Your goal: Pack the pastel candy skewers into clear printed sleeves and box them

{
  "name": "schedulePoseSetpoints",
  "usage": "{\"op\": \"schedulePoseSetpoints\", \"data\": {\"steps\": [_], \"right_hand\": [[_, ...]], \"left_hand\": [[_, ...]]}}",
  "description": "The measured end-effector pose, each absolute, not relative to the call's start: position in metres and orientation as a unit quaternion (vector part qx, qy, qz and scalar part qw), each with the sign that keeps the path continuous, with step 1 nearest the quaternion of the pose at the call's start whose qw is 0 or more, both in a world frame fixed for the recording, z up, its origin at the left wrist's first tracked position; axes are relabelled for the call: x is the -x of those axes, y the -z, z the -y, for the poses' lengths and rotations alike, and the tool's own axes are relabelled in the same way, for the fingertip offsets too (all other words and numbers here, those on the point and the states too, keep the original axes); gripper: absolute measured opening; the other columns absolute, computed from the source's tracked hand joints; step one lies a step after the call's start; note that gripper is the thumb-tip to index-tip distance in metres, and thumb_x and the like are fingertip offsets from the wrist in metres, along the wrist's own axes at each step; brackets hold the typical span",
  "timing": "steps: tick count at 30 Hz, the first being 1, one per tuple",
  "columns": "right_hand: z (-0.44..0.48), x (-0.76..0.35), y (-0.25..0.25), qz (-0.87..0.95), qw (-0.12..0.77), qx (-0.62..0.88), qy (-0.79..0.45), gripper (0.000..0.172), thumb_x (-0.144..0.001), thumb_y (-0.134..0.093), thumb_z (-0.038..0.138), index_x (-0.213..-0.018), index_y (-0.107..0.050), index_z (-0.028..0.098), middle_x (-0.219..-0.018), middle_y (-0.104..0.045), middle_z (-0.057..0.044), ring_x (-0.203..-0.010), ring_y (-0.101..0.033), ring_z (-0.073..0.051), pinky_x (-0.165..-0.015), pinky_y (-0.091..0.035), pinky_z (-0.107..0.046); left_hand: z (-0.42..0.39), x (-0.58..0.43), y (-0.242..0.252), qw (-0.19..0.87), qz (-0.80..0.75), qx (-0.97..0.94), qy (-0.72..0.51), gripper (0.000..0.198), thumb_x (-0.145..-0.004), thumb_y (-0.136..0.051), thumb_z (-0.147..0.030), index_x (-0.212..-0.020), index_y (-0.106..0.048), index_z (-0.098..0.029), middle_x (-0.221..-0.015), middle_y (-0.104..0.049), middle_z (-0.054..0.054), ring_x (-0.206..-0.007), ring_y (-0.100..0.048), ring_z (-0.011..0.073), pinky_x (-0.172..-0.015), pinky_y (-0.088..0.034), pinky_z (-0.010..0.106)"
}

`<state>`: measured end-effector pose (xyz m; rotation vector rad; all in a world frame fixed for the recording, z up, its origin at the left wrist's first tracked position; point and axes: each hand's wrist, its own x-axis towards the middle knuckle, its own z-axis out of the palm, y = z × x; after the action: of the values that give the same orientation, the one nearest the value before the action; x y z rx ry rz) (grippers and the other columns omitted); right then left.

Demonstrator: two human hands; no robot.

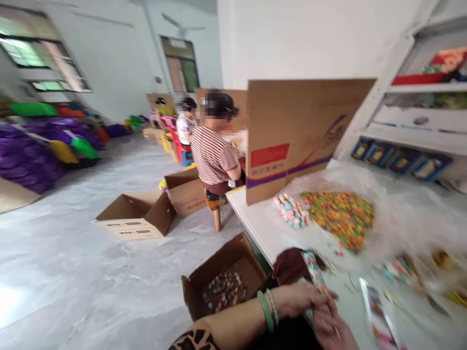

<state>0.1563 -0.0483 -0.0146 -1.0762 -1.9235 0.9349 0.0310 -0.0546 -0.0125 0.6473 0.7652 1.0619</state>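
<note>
Printed sachet (314, 272) held upright over table (277, 238) edge, pinched between pressed-together fingers of left hand (301, 297). Right hand (330, 325) just below it; its fingers blurred, grip cannot be told. Second sachet (377, 311) lies on table. Mixed sweets (339, 218) heaped beyond; sweets-filled carton (222, 287) on floor at left.

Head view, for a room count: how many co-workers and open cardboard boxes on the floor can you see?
Co-workers: 3 (striped top, white top, yellow top)
Open cardboard boxes: 3 (one holding wrapped candy, one beside the stool, one further out on the floor)
Total: 6
</note>
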Motion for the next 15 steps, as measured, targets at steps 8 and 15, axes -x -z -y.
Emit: {"op": "schedulePoseSetpoints", "data": {"steps": [8,15], "right_hand": [[0.060,-0.155,-0.002,0.408,0.440,0.520,-0.608,0.030,-0.068,-0.072,0.041,-0.089,-0.065,0.021,-0.091,-0.069,-0.004,-0.074,-0.060,-0.016,-0.062,-0.049,-0.026],[0.051,-0.136,0.016,0.223,0.469,0.521,-0.677,0.027,-0.059,-0.072,0.034,-0.075,-0.057,0.018,-0.070,-0.067,-0.003,-0.043,-0.046,-0.009,-0.043,-0.040,-0.024]], "left_hand": [[0.065,-0.004,0.002,0.753,-0.414,-0.320,-0.399,0.038,-0.071,-0.071,-0.049,-0.060,-0.064,-0.014,-0.062,-0.060,0.005,-0.057,-0.056,0.0147,-0.063,-0.044,0.029],[0.082,-0.030,0.032,0.717,-0.513,-0.284,-0.376,0.037,-0.068,-0.073,-0.050,-0.060,-0.061,-0.016,-0.050,-0.051,-0.002,-0.038,-0.038,0.0081,-0.045,-0.029,0.025]]}}
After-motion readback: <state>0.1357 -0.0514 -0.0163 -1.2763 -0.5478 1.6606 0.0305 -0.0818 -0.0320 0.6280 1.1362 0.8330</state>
